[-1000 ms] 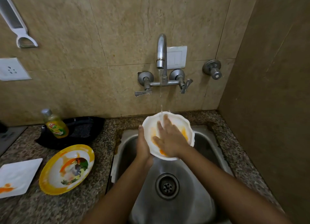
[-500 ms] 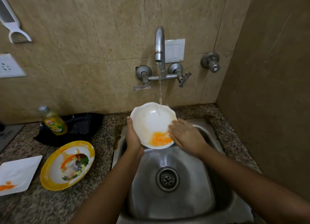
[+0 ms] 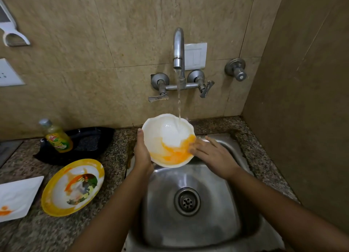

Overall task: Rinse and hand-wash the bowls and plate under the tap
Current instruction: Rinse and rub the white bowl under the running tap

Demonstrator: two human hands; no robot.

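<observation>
A white scalloped bowl [image 3: 166, 136] is held tilted over the steel sink [image 3: 200, 221], under the running tap [image 3: 178, 49]. Water falls into it and orange residue pools in its lower part. My left hand [image 3: 141, 153] grips the bowl's left rim, thumb on the edge. My right hand [image 3: 209, 153] lies against the bowl's right rim with the fingers spread out straight. A yellow-rimmed plate [image 3: 72, 186] with orange smears lies on the counter to the left. A white square plate [image 3: 17, 197] with an orange stain sits at the far left edge.
A bottle of yellow dish soap [image 3: 56, 136] stands in front of a black tray [image 3: 83, 142] on the granite counter [image 3: 115, 157]. The sink drain [image 3: 187, 201] is uncovered. A tiled side wall [image 3: 302, 100] closes in the right. A round valve [image 3: 237, 70] sticks out of the back wall.
My right hand left the inside of the bowl and moved to its right rim. The bowl shifted left and tilted, so the water now pools orange at the bottom.
</observation>
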